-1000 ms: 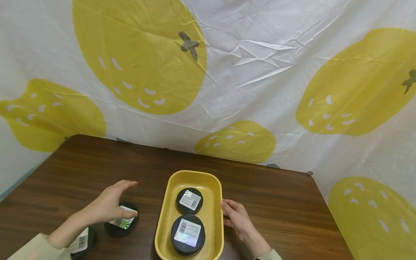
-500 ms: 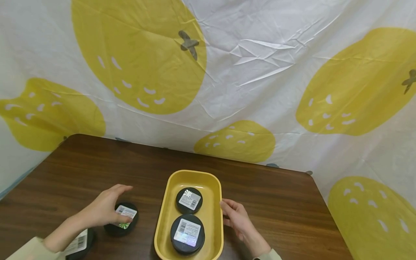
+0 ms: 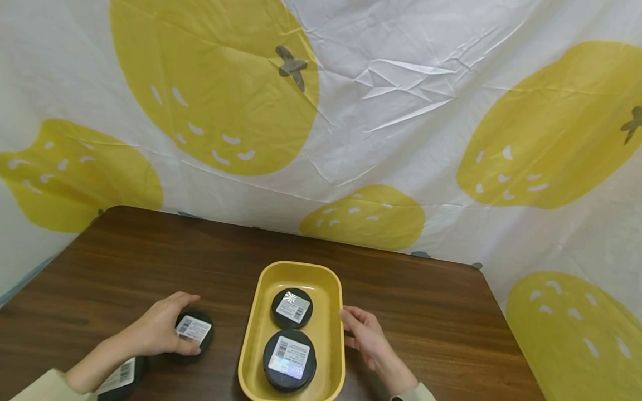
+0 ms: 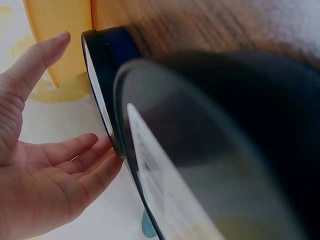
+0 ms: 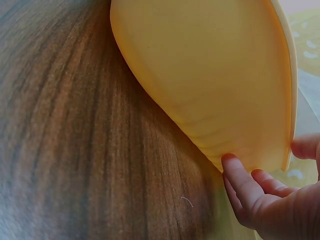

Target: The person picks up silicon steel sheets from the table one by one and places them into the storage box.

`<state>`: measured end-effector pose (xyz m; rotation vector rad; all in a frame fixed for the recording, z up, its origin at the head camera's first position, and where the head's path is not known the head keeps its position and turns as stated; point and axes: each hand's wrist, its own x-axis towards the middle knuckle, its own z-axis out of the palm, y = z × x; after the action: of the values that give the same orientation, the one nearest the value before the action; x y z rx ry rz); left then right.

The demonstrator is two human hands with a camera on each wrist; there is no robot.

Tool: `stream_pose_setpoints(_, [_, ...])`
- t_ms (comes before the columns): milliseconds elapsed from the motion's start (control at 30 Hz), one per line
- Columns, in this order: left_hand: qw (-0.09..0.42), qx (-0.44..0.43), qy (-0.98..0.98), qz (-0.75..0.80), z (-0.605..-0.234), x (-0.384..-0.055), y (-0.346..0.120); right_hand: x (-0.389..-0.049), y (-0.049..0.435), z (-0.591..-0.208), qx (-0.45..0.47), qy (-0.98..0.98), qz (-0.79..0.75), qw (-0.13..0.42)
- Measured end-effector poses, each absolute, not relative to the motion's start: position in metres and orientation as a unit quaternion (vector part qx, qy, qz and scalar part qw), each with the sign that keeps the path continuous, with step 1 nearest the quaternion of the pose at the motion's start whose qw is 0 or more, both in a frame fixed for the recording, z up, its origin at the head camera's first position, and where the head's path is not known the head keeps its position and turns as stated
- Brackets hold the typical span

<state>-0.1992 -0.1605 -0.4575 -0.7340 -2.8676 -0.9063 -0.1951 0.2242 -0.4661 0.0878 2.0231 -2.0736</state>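
Observation:
My left hand point(image 3: 155, 328) reaches over a round black container point(image 3: 195, 329) with a white label, its thumb and fingers spread apart above it. In the left wrist view this container point(image 4: 97, 65) stands on the table with my fingertips right at its edge and the thumb apart from it. A bigger black container point(image 3: 117, 383) lies partly hidden under my left wrist. My right hand point(image 3: 368, 340) pinches the right side of a yellow tray point(image 3: 339, 356), thumb at the rim and fingers against the outer wall. Inside the tray are two black labelled round containers, a smaller one point(image 3: 292, 308) behind a larger one point(image 3: 290, 361).
A dark brown wooden table point(image 3: 426, 323) carries everything. Behind it hangs a white cloth point(image 3: 381, 111) with large yellow fruit prints. The tray's near end comes close to the bottom of the head view.
My left hand has lowered slightly and drawn back left over the smaller black container, its fingers bending more around it. The right hand and the tray have stayed in place.

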Motion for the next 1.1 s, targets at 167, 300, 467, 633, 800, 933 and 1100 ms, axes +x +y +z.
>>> stream_pose_setpoints(167, [0.032, -0.238, -0.93, -0.279, -0.4612, -0.1979, -0.1607, -0.1937, 0.2232, -0.4649, 0.033, 0.695, -0.709, 0.117])
stream_pose_setpoints(300, [0.021, -0.23, -0.935, -0.27, -0.4617, -0.1979, -0.1612, -0.1945, 0.2237, -0.4657, 0.032, 0.695, -0.709, 0.117])
stream_pose_setpoints(467, [-0.008, -0.216, -0.941, -0.262, -0.4615, -0.1961, -0.1615, -0.196, 0.2246, -0.4679, 0.031, 0.693, -0.71, 0.119])
stream_pose_setpoints(633, [-0.027, -0.205, -0.944, -0.258, -0.4616, -0.1947, -0.1603, -0.196, 0.2248, -0.4671, 0.03, 0.694, -0.709, 0.12])
stream_pose_setpoints(800, [-0.008, -0.204, -0.945, -0.256, -0.4624, -0.1956, -0.1581, -0.1959, 0.2248, -0.4667, 0.031, 0.694, -0.71, 0.121])
stream_pose_setpoints(933, [0.006, -0.21, -0.942, -0.261, -0.4607, -0.1972, -0.1559, -0.1957, 0.2249, -0.4668, 0.03, 0.694, -0.709, 0.121])
stream_pose_setpoints(1100, [0.016, -0.219, -0.939, -0.265, -0.4544, -0.2008, -0.1535, -0.1956, 0.2254, -0.4678, 0.029, 0.694, -0.709, 0.121])
